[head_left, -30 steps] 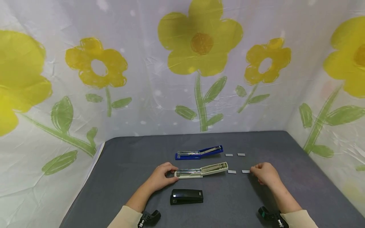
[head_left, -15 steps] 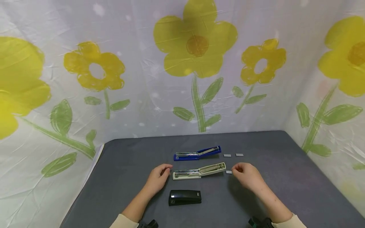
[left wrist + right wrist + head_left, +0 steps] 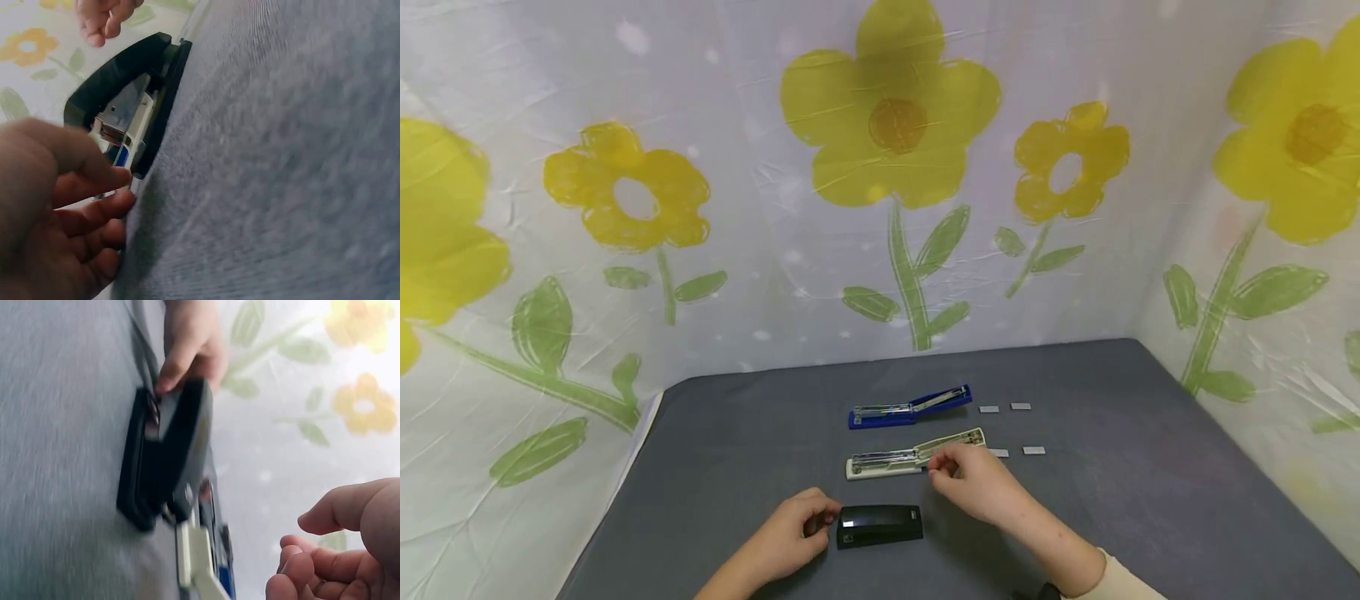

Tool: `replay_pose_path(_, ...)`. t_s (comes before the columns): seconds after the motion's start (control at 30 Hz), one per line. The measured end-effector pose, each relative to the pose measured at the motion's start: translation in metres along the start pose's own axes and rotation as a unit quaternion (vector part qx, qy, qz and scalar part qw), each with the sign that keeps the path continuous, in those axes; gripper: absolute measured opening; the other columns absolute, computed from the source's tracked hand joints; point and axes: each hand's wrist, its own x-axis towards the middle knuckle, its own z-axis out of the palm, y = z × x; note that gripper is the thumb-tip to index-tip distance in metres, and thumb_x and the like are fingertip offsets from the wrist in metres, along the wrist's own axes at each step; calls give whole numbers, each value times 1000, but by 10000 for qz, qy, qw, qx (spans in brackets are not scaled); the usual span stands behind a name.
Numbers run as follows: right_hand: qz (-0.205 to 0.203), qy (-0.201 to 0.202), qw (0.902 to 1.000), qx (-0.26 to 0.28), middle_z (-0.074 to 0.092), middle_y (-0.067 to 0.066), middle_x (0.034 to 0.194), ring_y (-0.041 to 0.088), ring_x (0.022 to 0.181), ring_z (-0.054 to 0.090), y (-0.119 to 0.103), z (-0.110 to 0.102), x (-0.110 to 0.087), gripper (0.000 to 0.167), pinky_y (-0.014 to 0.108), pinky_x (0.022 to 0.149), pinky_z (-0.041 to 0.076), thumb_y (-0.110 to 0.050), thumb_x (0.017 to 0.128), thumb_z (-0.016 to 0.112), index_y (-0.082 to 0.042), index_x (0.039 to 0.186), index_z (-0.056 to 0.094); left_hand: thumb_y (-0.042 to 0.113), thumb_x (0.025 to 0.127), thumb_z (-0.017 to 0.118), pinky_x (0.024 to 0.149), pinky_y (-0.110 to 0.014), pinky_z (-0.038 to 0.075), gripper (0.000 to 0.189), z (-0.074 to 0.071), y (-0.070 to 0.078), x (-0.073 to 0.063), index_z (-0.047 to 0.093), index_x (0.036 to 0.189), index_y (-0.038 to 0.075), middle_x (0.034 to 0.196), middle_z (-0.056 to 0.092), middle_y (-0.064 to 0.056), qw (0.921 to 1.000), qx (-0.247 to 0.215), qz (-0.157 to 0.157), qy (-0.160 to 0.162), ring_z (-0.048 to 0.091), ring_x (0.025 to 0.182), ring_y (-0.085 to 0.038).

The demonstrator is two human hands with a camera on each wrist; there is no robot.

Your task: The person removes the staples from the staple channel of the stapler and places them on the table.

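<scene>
A black stapler lies closed on the grey table, nearest the person. My left hand is at its left end with fingers loosely bent; in the left wrist view the fingertips are beside the stapler's front, and I cannot tell if they touch. My right hand hovers above the table between the black stapler and a cream stapler, covering part of the latter. The right wrist view shows its thumb and fingers apart, holding nothing. Both the cream stapler and a blue stapler behind it lie opened out.
To the right of the blue stapler lie two small grey staple strips. Two more strips lie right of the cream stapler, one partly behind the right hand. A flower-printed curtain stands around the table.
My left hand has left the cream stapler's left end and come nearer, to the black stapler. From the staple strips, my right hand has moved left. The head view has shifted slightly.
</scene>
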Motion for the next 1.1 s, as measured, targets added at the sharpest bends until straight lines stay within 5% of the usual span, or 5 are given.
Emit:
replay_pose_path(0.2,-330,-334,9989,19,59,-8,82,6,55,45,-17,24,7,12,29,59,42,-17,94,68,-10,104,72,36,85,85,69,-25,42,31,4,1,-4,76,108,17,95,55,11,9999,-22,32,-148,49,79,-6)
replay_pose_path(0.4,-670,-812,9925,-622,63,-5,97,8,80,57,-32,52,14,28,30,73,48,-25,92,77,-9,114,74,34,85,87,67,-24,41,24,8,-2,-4,74,102,22,92,54,12,9995,40,278,107,47,76,-5)
replay_pose_path(0.6,-981,-979,9625,-2333,62,-5,98,5,78,58,-44,81,20,44,26,67,50,-39,86,84,-13,120,75,38,85,85,69,-24,41,22,9,-2,-3,73,97,25,91,55,13,9994,116,277,190,47,77,-6)
replay_pose_path(0.77,-1291,-672,9403,-3076,59,-10,80,4,69,58,-41,95,21,30,25,58,48,-37,79,90,-21,100,78,40,81,87,67,-25,40,21,17,-2,-3,74,92,27,88,55,15,9978,201,259,569,45,75,-4)
replay_pose_path(1.1,-1407,-641,9732,-1700,69,-15,89,-2,73,54,-32,89,26,25,21,63,45,-25,82,88,-19,105,80,38,81,86,70,-25,41,19,16,-2,-6,75,91,27,88,56,15,9965,278,327,721,47,77,-6)
